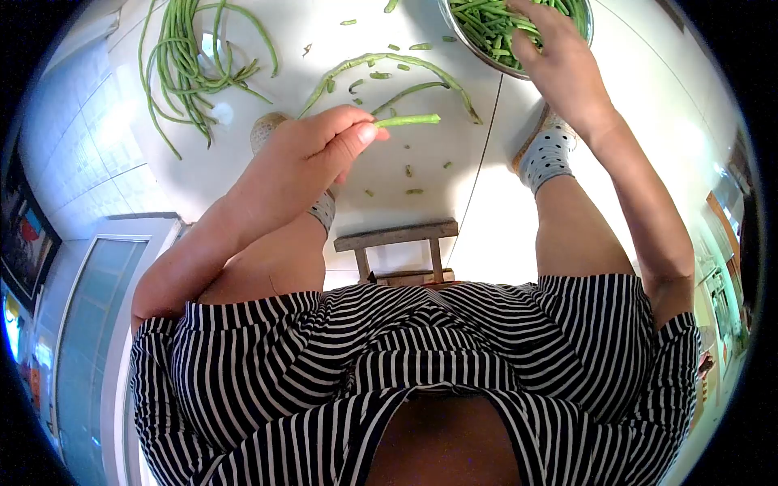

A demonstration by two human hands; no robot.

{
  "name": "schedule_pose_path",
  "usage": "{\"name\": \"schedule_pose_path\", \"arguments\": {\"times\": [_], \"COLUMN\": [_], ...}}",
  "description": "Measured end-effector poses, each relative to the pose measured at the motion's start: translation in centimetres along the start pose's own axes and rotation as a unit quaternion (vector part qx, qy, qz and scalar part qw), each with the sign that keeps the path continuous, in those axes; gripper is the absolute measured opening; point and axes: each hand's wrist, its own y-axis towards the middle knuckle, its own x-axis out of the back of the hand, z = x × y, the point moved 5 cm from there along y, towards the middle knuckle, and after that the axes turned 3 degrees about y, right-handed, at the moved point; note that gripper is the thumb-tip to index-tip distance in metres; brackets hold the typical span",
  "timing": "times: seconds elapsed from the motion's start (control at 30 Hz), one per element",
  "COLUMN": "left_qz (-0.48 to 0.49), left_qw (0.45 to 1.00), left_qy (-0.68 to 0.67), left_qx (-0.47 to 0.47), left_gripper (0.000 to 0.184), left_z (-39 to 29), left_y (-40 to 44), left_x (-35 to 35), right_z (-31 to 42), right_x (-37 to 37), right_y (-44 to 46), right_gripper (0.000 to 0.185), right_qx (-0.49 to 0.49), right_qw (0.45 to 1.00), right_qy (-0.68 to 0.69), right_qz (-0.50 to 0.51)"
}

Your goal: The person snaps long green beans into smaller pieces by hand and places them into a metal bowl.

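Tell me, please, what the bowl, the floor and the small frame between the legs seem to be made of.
Bowl: probably polished metal, from its shiny silvery rim.
Floor: likely glazed tile, glossy with straight joint lines.
Frame: apparently wood, dull grey-brown bars.

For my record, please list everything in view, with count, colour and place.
Long slender beans: many, green, upper left
Round metal bowl: one, silver, top right
Short cut bean pieces: many, green, in bowl
Curved long beans: two, green, upper centre
Small bean scraps: several, green, scattered nearby
Low wooden frame: one, brown, centre
White-framed panel: one, blue, left
Tiled floor: one, white, beneath
Spotted socks: two, grey, beyond frame
Striped clothing: count unclear, black and white, bottom
Edge objects: count unclear, blurred
Left hand: one, upper centre, pinching green bean piece
Right hand: one, at bowl
Arms, legs: two each, both sides
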Motion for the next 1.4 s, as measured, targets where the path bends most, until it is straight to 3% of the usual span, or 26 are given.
{"name": "schedule_pose_path", "arguments": {"times": [0.03,0.07,0.13,0.2,0.3,0.37,0.53,0.6,0.63,0.7,0.73,0.8,0.87,0.9,1.0,1.03,1.1,1.2,1.33,1.4], "left_qz": [0.002,0.005,0.012,0.017,0.041,0.133,0.11,0.122,0.11,0.099,0.097,0.094,0.083,0.083,0.077,0.089,0.097,0.129,0.113,0.111], "left_qw": [1.0,1.0,1.0,0.999,0.997,0.988,0.989,0.988,0.989,0.99,0.99,0.991,0.99,0.99,0.986,0.985,0.983,0.976,0.969,0.972], "left_qy": [0.003,0.007,0.008,0.009,0.015,-0.052,-0.082,-0.088,-0.096,-0.105,-0.099,-0.094,-0.113,-0.114,-0.142,-0.144,-0.147,-0.168,-0.198,-0.184], "left_qx": [-0.002,-0.004,-0.018,-0.031,-0.06,0.053,0.047,0.033,0.015,-0.003,0.009,0.022,0.026,0.026,0.037,0.044,0.054,0.06,0.097,0.094], "left_gripper": [0.032,0.033,0.032,0.032,0.033,0.032,0.03,0.03,0.031,0.032,0.034,0.035,0.037,0.037,0.039,0.04,0.041,0.041,0.038,0.037], "left_z": [0.1,0.1,-0.1,-0.4,-1.4,-1.4,-0.8,-1.1,-1.7,-2.0,-1.7,-1.3,-0.6,-0.4,-0.2,-0.5,-1.0,-1.8,-0.8,-0.6], "left_y": [0.1,0.2,0.4,0.6,0.7,0.4,0.3,0.4,0.5,0.5,0.5,0.4,0.3,0.2,0.5,0.6,0.6,0.7,0.6,0.5], "left_x": [0.0,0.0,-0.2,-0.6,-0.9,-1.6,-1.4,-1.3,-1.1,-0.8,-0.6,-0.3,-0.4,-0.5,-0.6,-0.7,-0.7,-1.1,-1.0,-0.9], "right_z": [-0.4,-0.3,1.6,5.6,8.9,9.1,7.9,7.2,7.3,5.9,4.8,0.8,0.0,0.3,-0.2,1.0,5.1,7.6,6.9,7.3], "right_x": [-0.3,-0.9,-1.7,-2.4,-3.6,-3.4,-3.1,-3.1,-2.6,-2.0,-1.8,-1.1,0.3,0.4,-1.4,-1.5,-1.9,-2.8,-2.9,-2.9], "right_y": [-0.3,-0.7,-2.0,-3.8,-5.4,-5.5,-5.2,-4.7,-4.7,-4.2,-3.7,-1.6,0.5,0.4,-0.5,-1.3,-3.0,-3.9,-3.8,-4.1], "right_gripper": [0.035,0.035,0.026,0.027,0.025,0.025,0.019,0.015,0.015,0.01,0.01,0.021,0.034,0.029,0.03,0.037,0.027,0.019,0.015,0.016], "right_qx": [0.037,0.036,0.133,0.266,0.319,0.322,0.319,0.221,0.221,-0.001,0.0,-0.023,-0.049,0.098,0.054,0.104,0.187,0.246,0.195,0.228], "right_qw": [0.989,0.989,0.985,0.949,0.939,0.941,0.943,0.951,0.951,0.926,0.926,0.943,0.976,0.992,0.998,0.988,0.95,0.932,0.951,0.949], "right_qy": [-0.139,-0.139,0.105,0.168,0.114,0.088,0.054,0.159,0.159,0.332,0.332,0.325,0.204,-0.063,0.009,0.092,0.234,0.214,0.203,0.188], "right_qz": [-0.028,-0.028,-0.022,0.021,0.054,0.066,0.075,0.146,0.146,0.179,0.179,0.07,0.057,-0.052,0.028,0.075,0.088,0.159,0.125,0.112]}}
